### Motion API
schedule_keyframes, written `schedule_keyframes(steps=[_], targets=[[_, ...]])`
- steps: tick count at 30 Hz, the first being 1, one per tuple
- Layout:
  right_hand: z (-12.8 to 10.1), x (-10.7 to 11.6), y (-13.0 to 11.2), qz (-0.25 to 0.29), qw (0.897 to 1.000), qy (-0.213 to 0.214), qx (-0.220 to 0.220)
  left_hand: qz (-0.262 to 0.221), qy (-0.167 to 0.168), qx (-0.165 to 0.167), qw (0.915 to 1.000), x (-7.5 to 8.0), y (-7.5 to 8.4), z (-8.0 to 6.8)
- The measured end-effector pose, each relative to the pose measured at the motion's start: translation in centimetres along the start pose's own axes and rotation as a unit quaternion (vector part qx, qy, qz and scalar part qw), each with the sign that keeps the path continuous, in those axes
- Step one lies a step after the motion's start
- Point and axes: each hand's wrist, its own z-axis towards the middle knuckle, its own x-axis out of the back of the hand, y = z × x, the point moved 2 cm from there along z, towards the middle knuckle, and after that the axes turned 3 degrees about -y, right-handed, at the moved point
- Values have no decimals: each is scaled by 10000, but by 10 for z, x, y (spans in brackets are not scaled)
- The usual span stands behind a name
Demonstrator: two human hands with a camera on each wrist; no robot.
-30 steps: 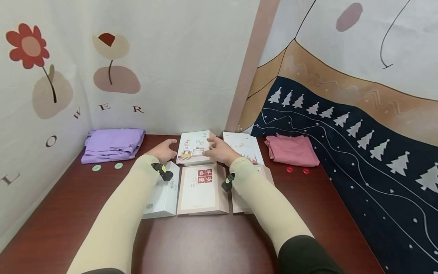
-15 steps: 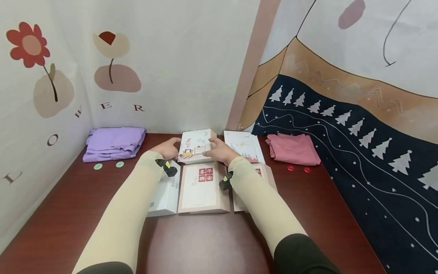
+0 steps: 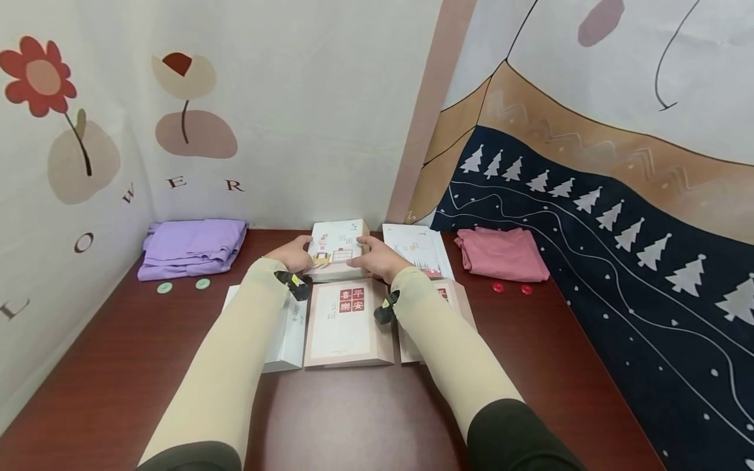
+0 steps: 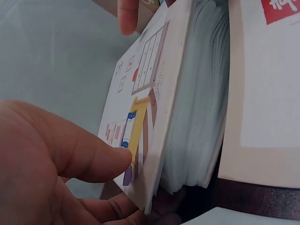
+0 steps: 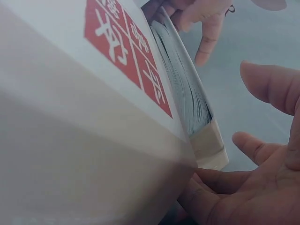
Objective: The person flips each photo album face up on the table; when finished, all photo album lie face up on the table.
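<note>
A thick photo album [image 3: 337, 242] with a white illustrated cover stands at the back middle of the table. My left hand [image 3: 291, 254] grips its left edge; in the left wrist view the thumb [image 4: 101, 161] lies on the cover and the other fingers go beneath. At the album's right side is my right hand [image 3: 379, 258], thumb stretched over the cover. In the right wrist view that thumb [image 5: 272, 86] is raised apart from the spine [image 5: 211, 147], while lower fingers reach the bottom corner, partly hidden. Directly in front lies a beige album [image 3: 341, 333] with a red square print.
White album [image 3: 288, 337] at front left, beige one [image 3: 450, 294] at front right partly under my right forearm, white one [image 3: 421, 248] at back right. Purple folded cloth [image 3: 194, 247] and green buttons [image 3: 203, 283] lie left; pink cloth [image 3: 501, 252] and red buttons [image 3: 526, 289] right.
My left hand has moved right onto the back middle album and now grips its left edge. The right hand stays at the album's right side.
</note>
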Motion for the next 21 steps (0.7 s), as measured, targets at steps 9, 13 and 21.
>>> schedule_keyframes(steps=[9, 13, 21], targets=[[1, -1, -1, 104, 9999, -73, -51, 88, 116, 74, 9999, 2, 0, 4], [0, 0, -2, 105, 9999, -62, -94, -26, 93, 17, 10000, 4, 1, 6], [-3, 0, -2, 25, 9999, -39, -164, -223, 62, -64, 9997, 5, 2, 8]])
